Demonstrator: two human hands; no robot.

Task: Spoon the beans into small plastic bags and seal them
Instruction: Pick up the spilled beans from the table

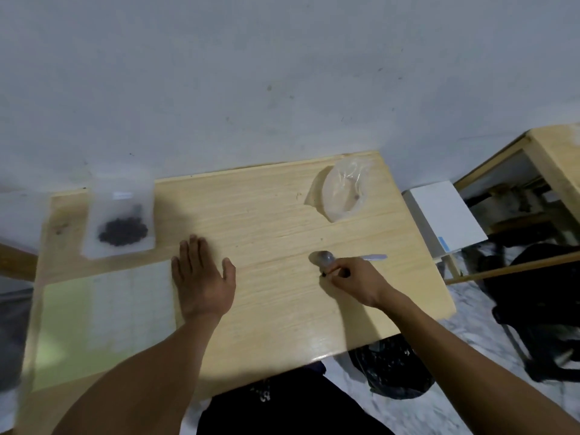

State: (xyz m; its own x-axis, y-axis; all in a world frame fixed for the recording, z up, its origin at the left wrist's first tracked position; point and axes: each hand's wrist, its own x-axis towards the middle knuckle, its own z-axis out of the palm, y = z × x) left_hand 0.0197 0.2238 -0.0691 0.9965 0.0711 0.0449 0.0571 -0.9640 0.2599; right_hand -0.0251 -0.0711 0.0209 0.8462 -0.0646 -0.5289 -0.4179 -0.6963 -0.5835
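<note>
Two hands worked: my left hand (pixel 202 277) lay flat, grip open, on the worktop (pixel 276 208); my right hand (pixel 354 279) pinched a bean (pixel 323 273) beside the spoon (pixel 326 258).

Pale glossy wood-grain table (pixel 266 208); clear crinkled plastic bag (pixel 346 191) (shiny); metal spoon (pixel 326 257)

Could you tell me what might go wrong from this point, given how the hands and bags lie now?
The right hand pinches small dark bits, seemingly beans, beside the spoon; loose ones could roll off the table. The crumpled empty bag sits near the far edge and could slide off. The left hand rests flat, steadying nothing.
</note>
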